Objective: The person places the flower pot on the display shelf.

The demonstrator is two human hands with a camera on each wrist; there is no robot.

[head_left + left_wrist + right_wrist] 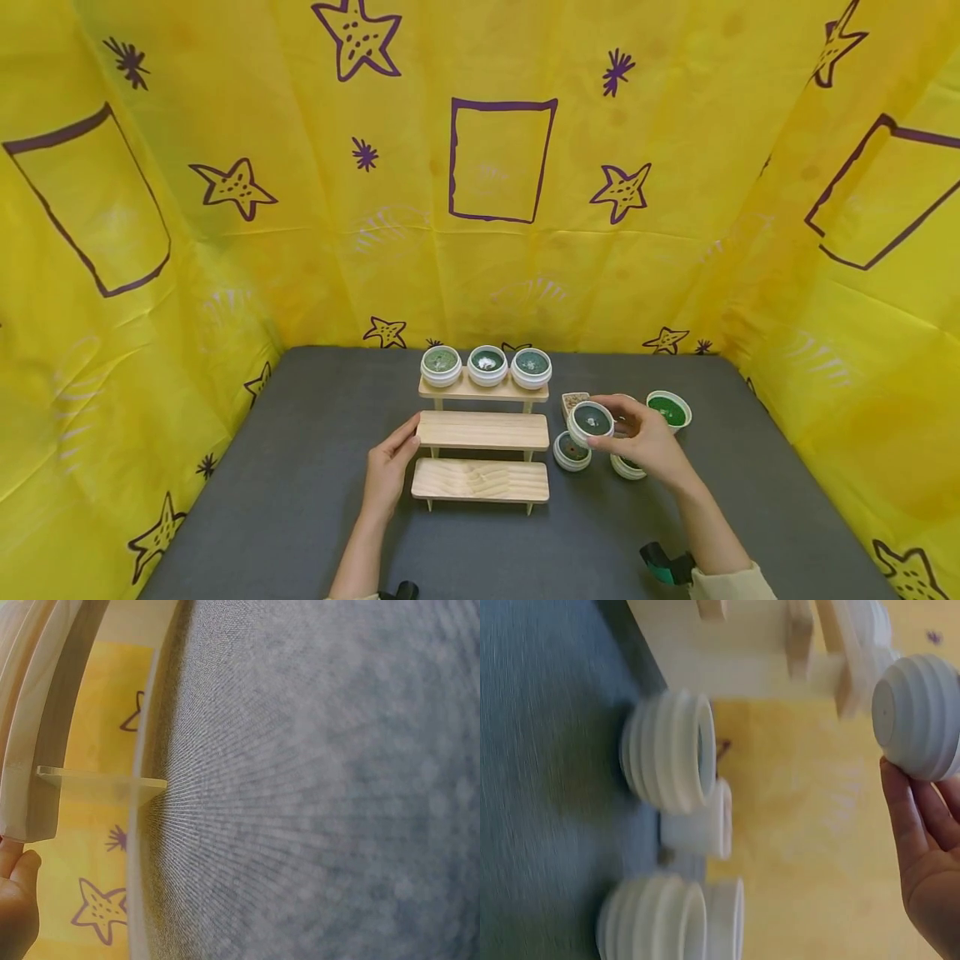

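We see a purple-patterned yellow fabric curtain (300, 108) around a dark grey table (300, 517), which bears a pale wooden three-tiered stand (480, 481). At its nine o'clock, the left hand (386, 472) grips the middle tier (483, 431) by its end, between thumb and fingers; at three o'clock, the right hand (648, 442) pinches a round white ribbed bowl (591, 422), dark teal inside (clear of the table, our right wrist view shows). Three round white bowls (487, 367) line the top tier (483, 390) at twelve o'clock.
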